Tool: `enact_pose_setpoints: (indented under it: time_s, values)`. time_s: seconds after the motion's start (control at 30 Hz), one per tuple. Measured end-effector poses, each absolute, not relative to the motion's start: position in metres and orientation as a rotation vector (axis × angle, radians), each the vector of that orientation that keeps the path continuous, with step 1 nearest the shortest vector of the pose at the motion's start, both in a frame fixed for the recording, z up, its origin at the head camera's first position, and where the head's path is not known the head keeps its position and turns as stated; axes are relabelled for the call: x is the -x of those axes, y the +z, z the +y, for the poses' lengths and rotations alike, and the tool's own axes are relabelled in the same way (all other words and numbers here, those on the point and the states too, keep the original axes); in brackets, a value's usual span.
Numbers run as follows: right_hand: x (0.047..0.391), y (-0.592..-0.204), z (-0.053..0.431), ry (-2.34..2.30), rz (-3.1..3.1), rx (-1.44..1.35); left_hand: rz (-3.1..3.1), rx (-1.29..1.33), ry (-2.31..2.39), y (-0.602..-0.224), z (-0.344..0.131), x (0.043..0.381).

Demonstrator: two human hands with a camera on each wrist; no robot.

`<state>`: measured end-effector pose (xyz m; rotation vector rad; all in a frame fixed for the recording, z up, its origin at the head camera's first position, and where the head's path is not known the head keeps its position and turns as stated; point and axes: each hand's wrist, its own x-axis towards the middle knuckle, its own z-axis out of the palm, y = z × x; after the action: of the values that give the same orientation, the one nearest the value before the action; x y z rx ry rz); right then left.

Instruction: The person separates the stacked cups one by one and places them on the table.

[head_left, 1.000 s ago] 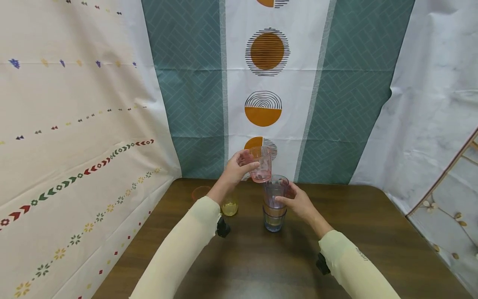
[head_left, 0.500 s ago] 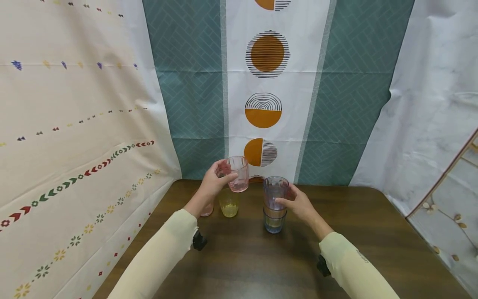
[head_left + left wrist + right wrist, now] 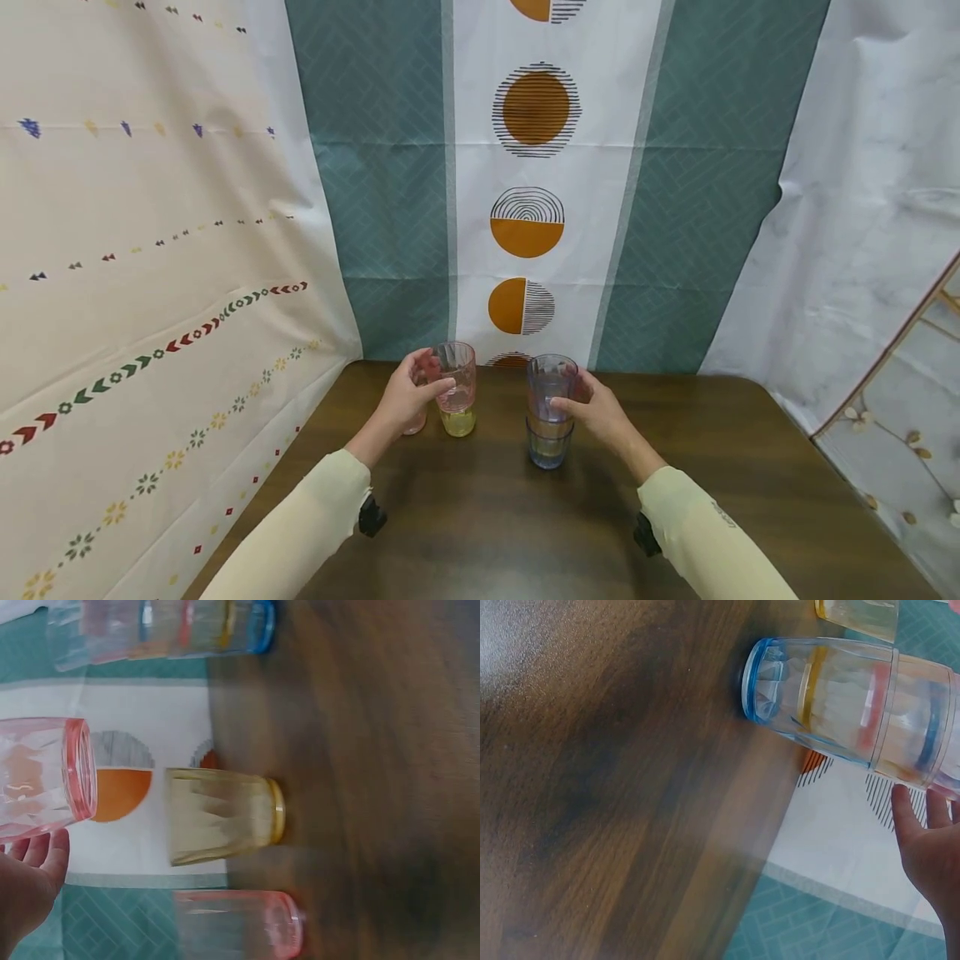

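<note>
My left hand [image 3: 401, 398] grips a pink drinking glass [image 3: 459, 379] upright, thumb on its near side. In the left wrist view a gap separates its base from the yellow glass [image 3: 217, 817] below, which stands on the table. Beside the yellow one, partly behind my left hand, stands a second pink glass [image 3: 232, 926]. To the right, several glasses are nested in a tall upright stack, with a blue glass [image 3: 780, 686] at the bottom and a purplish glass [image 3: 552, 387] on top. Around that top glass my right hand [image 3: 606, 417] curls, its far fingers partly hidden.
The dark wooden table [image 3: 517, 533] ends at a patterned curtain [image 3: 540, 167] close behind the glasses. A cream cloth [image 3: 187, 333] hangs along the left side. At the right is a pale marbled cloth [image 3: 847, 250].
My left hand has carried the pink glass left and down, from beside the stack to over the yellow glass. My right hand stays at the stack.
</note>
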<state>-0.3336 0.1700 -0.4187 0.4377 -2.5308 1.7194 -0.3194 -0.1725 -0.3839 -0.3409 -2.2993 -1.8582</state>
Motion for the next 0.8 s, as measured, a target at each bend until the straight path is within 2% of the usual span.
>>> enact_pose_setpoints:
  time_s: [0.6, 0.8]
  values:
    - [0.333, -0.417, 0.169, 1.699, -2.536, -0.446, -2.324, 0.283, -1.876, -0.430, -0.181, 0.302]
    - [0.318, -0.402, 0.165, 1.731, -2.536, -0.463, -2.312, 0.281, -1.893, -0.441, -0.180, 0.299]
